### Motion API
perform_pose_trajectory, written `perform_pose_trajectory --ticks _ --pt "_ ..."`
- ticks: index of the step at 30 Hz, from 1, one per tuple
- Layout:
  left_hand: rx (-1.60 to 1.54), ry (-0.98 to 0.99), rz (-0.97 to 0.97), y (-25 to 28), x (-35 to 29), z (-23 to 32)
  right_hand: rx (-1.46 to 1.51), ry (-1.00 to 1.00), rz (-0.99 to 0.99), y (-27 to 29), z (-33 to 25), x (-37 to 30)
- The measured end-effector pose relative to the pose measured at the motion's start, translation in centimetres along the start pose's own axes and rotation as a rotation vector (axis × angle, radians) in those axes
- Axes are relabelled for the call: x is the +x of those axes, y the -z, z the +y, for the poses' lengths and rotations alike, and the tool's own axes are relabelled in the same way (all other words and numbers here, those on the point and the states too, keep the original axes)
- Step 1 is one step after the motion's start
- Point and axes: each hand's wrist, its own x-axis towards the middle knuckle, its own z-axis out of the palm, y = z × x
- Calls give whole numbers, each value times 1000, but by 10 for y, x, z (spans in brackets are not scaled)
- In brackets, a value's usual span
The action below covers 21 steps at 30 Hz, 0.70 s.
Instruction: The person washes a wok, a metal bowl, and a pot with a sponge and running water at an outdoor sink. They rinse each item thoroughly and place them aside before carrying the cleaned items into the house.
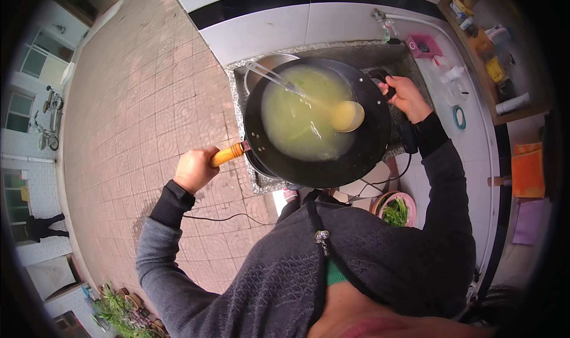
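Note:
A large black wok (pixel 314 174) sits over a speckled stone sink, with cloudy yellow-green liquid (pixel 297 127) in it. My left hand (pixel 196 169) is closed around its wooden handle (pixel 228 154). At the opposite side, my right hand (pixel 408 97) grips the small dark side handle (pixel 385 88). A ladle (pixel 267 73) lies across the wok, its handle past the far-left rim and its yellowish bowl partly in the liquid. Behind the wok's far-left edge shows part of a metal basin (pixel 279 59); the wok hides the rest.
The sink (pixel 374 56) has a tap (pixel 380 15) at its far right and a pink box (pixel 423 45) beside it. A pink container of leafy greens (pixel 395 212) stands near my body. Dark cables run below both arms. Shelves (pixel 522 112) line the right; patterned paving (pixel 160 94) spreads left.

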Motion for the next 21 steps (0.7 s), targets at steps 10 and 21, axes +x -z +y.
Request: perform_pose_trajectory --ticks 10,21 --pt "-57 35 -68 -8 -3 3 -98 -63 -9 -8 2 31" --pt "-85 40 -66 -10 -1 6 -151 -111 -1 -17 0 44"
